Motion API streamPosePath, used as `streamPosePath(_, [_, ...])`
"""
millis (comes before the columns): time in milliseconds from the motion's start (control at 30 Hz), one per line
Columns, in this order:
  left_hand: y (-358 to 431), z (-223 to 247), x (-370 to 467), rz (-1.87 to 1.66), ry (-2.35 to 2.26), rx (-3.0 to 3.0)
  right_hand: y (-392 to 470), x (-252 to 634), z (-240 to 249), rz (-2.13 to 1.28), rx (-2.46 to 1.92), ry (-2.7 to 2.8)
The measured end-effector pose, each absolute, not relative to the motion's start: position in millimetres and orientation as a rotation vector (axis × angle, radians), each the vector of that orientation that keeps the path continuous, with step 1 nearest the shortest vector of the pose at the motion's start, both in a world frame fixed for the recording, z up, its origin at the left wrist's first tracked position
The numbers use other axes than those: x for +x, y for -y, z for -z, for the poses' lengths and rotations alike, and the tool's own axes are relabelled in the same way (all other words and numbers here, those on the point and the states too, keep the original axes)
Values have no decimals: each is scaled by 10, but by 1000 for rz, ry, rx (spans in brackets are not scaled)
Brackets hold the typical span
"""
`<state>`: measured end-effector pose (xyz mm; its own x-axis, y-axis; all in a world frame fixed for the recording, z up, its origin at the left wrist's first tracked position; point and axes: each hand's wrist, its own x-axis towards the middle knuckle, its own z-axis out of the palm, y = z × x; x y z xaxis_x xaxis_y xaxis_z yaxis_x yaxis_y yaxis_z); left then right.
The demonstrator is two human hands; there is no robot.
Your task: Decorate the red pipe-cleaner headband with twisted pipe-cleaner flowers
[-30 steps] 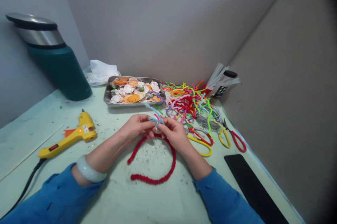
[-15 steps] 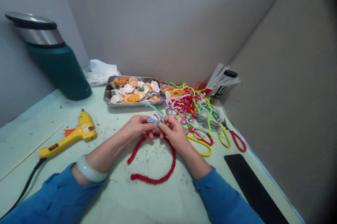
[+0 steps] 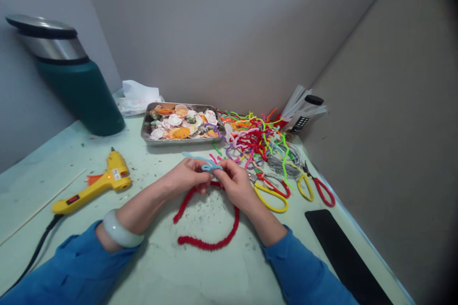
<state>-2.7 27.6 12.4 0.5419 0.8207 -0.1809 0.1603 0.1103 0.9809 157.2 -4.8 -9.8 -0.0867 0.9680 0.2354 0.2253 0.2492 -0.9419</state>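
Observation:
Between my two hands is a light blue pipe cleaner (image 3: 211, 167), bent into small loops, with a loose tail stretching to the left. My left hand (image 3: 189, 174) is closed, pinching it from the left side. My right hand (image 3: 234, 181) grips its right side with thumb and fingers. Just below the hands a red pipe-cleaner ring (image 3: 236, 221), open on its left, lies on the table; the hands hide part of its top. A short pink piece shows behind the blue loops.
A yellow glue gun (image 3: 96, 185) and a thin stick (image 3: 43, 207) lie left. Behind are a green bottle (image 3: 84, 90), a metal tray (image 3: 171, 142) of shells and piled colourful pipe cleaners (image 3: 254, 140). Scissors (image 3: 324, 193), yellow-and-red-handled pliers (image 3: 272, 198) and a black strip (image 3: 343, 252) lie right.
The blue pipe cleaner's tail has swung down to the left, from pointing up to lying nearly flat above my left hand. Both hands keep their grip in almost the same place.

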Motion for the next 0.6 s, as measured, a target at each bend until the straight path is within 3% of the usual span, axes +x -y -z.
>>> streamPosePath(600, [-319,-102,-63,-654,-943,1188,-33,1611,100,-1237,-1107,1288])
